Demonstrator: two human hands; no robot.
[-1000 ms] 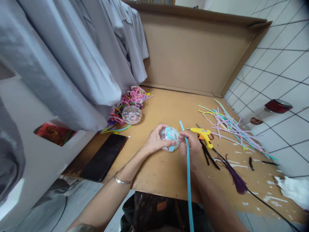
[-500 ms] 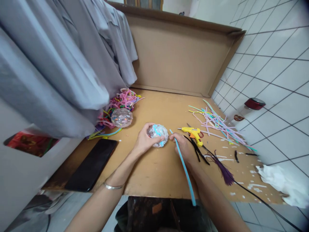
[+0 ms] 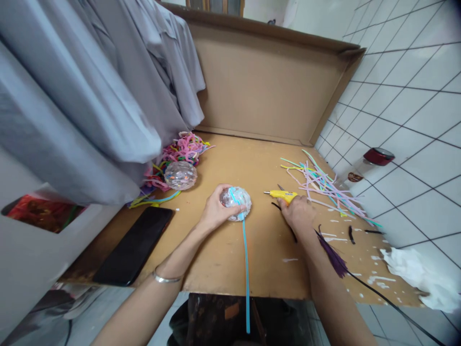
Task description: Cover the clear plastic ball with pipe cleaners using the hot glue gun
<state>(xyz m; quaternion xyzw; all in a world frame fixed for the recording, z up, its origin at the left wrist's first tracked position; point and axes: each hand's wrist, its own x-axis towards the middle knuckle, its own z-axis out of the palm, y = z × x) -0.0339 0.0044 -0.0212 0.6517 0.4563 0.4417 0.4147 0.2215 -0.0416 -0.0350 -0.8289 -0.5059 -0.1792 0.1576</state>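
Observation:
My left hand (image 3: pixel 219 207) is closed around a clear faceted ball (image 3: pixel 245 196) at the middle of the table, with blue strips across its surface. From the ball's lower side a light blue pipe cleaner (image 3: pixel 246 269) hangs down past the table's front edge. My right hand (image 3: pixel 298 211) is wrapped round the handle of a yellow glue gun (image 3: pixel 283 194), which lies on the table with its nozzle pointing left. The palm and fingers hide most of the handle.
At the left lie a second clear ball (image 3: pixel 181 175), a tangle of pink pipe cleaners (image 3: pixel 189 146) and a black phone (image 3: pixel 135 245). Loose pastel pipe cleaners (image 3: pixel 320 185), a red-lidded jar (image 3: pixel 360 168), a purple tassel (image 3: pixel 334 257) and crumpled tissue (image 3: pixel 425 276) are at the right. A cardboard panel (image 3: pixel 266 86) stands behind.
My right hand has let go of the blue pipe cleaner, which now hangs from the ball, and has moved right onto the glue gun. My left hand keeps its hold on the ball.

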